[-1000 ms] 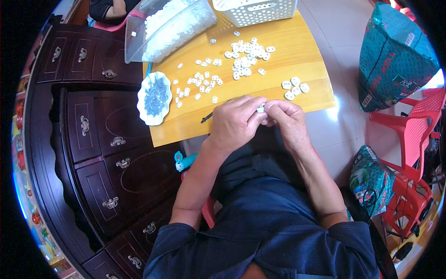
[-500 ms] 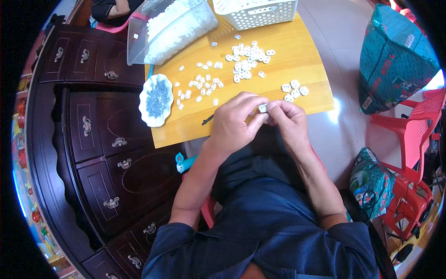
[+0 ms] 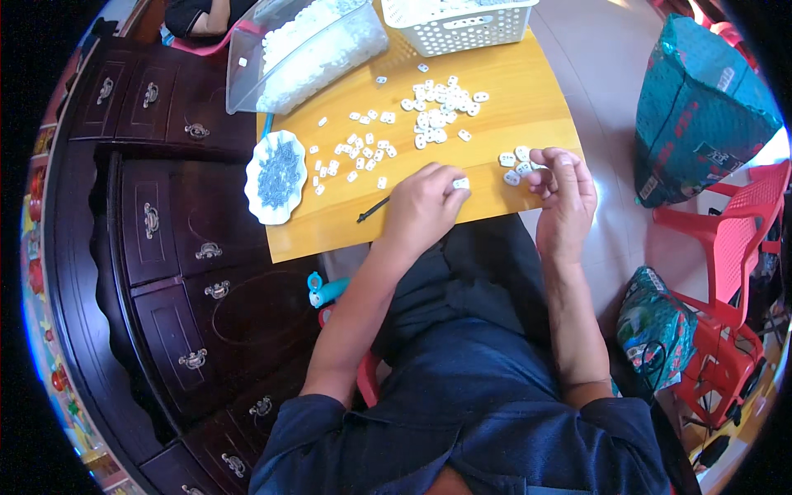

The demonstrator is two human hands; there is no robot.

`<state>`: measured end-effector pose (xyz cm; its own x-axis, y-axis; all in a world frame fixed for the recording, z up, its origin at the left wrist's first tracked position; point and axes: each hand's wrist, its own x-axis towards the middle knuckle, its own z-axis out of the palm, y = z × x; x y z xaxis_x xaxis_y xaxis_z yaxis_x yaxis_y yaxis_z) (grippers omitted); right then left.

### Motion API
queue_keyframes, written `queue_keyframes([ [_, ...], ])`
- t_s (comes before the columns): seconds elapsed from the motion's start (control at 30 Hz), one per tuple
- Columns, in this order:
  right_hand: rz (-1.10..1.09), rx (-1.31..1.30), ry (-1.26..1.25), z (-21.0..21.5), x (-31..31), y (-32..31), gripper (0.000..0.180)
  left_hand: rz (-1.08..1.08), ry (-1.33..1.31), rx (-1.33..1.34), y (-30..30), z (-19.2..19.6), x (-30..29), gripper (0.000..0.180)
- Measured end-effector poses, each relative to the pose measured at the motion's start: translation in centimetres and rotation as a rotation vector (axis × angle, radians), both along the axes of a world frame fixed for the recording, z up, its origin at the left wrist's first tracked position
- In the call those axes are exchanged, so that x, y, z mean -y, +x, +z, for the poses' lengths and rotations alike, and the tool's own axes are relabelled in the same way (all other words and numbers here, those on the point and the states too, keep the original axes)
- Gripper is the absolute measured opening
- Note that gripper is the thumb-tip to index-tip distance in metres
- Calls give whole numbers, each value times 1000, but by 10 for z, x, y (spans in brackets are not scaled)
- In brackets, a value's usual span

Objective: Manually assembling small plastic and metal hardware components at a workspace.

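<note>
My left hand (image 3: 425, 206) is over the table's near edge, pinching a small white plastic piece (image 3: 461, 183) between thumb and fingers. To the right, my right hand (image 3: 566, 194) is raised with its fingers loosely bent and apart, beside a small cluster of rounded white pieces with dark holes (image 3: 508, 159). I see nothing held in it. A larger heap of the same kind of pieces (image 3: 437, 115) lies farther back. Left of the heap, smaller white pieces (image 3: 355, 151) are scattered. A thin black stick-like tool (image 3: 373, 209) lies next to my left hand.
A scalloped white dish (image 3: 258, 198) with small grey metal parts stands at the table's left edge. Behind are a clear bin (image 3: 244, 91) of white pieces and a white perforated basket (image 3: 462, 37). Dark drawers (image 3: 165, 214) flank the left; red chairs (image 3: 726, 223) and teal bags (image 3: 697, 107) stand right.
My hands have moved apart. The right has left the left hand, going right and up to the small cluster, and its fingers have loosened. The left keeps hold of a white piece.
</note>
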<state>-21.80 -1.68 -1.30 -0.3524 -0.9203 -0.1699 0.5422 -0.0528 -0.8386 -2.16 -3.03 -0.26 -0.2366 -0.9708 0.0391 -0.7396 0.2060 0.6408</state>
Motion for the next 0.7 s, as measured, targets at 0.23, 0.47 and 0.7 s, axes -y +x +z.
queue_keyframes([
  [0.23,-4,17,-9,-2,-1,-1,20,-72,-175,-53,-20,-9,16,21],
  [0.47,14,28,-1,-1,1,2,20,-26,-159,-69,-17,-7,15,23],
  [0.7,46,7,28,0,-4,10,20,-37,-230,-22,-26,-9,19,16],
])
